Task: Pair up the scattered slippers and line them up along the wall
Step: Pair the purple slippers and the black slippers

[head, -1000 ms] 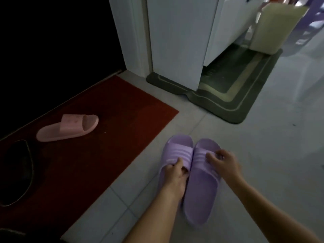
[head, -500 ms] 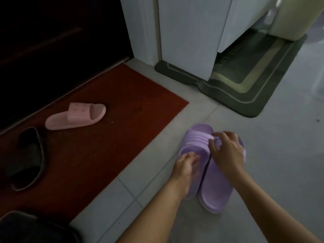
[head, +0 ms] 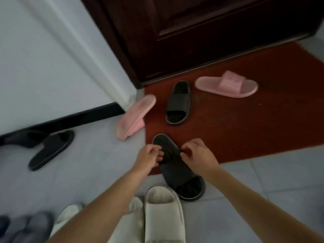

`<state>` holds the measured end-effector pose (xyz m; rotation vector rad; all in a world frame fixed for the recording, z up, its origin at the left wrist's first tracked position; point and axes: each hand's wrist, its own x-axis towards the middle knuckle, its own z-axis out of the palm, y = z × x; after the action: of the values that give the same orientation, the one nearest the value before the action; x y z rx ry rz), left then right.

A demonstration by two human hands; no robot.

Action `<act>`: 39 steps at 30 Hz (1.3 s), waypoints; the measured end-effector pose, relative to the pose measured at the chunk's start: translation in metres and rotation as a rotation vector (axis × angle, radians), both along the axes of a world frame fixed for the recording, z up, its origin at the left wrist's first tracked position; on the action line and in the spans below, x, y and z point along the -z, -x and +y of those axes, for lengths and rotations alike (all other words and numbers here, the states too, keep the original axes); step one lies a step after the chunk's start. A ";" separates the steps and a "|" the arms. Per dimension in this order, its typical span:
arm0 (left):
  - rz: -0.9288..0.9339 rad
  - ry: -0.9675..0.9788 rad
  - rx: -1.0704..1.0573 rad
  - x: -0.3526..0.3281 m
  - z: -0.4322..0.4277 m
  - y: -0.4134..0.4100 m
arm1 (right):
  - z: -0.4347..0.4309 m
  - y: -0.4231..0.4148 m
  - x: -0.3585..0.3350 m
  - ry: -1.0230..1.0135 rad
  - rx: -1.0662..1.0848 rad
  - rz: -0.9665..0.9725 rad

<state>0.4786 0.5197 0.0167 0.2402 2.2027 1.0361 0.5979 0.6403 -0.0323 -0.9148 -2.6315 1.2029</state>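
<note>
A black slipper [head: 180,172] lies half on the red mat [head: 254,130], half on the tiles, toe towards me. My left hand [head: 149,157] grips its heel edge from the left and my right hand [head: 199,156] pinches it from the right. A second black slipper [head: 178,102] lies on the mat nearer the door. One pink slipper [head: 226,84] rests flat on the mat; the other pink slipper [head: 135,116] is tipped on its side at the mat's left edge. Another black slipper [head: 50,149] lies by the wall's dark baseboard, a dark one [head: 22,137] behind it.
A white slipper [head: 163,213] sits just below my hands, touching the held slipper's toe; another white one [head: 70,213] is partly hidden under my left arm. Grey slippers [head: 26,227] lie at the bottom left. The dark wooden door [head: 192,32] and white wall [head: 43,58] bound the area.
My view has swung left, away from the purple pair, which is out of sight. Both hands have left the purple slippers and now hold a black slipper at the mat's edge.
</note>
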 end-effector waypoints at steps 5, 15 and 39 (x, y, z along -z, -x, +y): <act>0.085 0.098 0.051 0.020 -0.040 0.042 | -0.019 0.040 0.000 -0.246 -0.304 -0.180; 0.413 0.217 0.660 0.057 0.005 -0.002 | 0.078 0.119 -0.008 -0.423 -0.054 -0.307; 0.487 0.146 0.495 0.022 -0.023 0.077 | 0.098 0.100 -0.033 -0.263 -0.468 -0.227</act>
<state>0.4014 0.4968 -0.0049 1.0014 2.4368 0.5755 0.4975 0.7387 0.0008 -0.4221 -3.2069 0.8228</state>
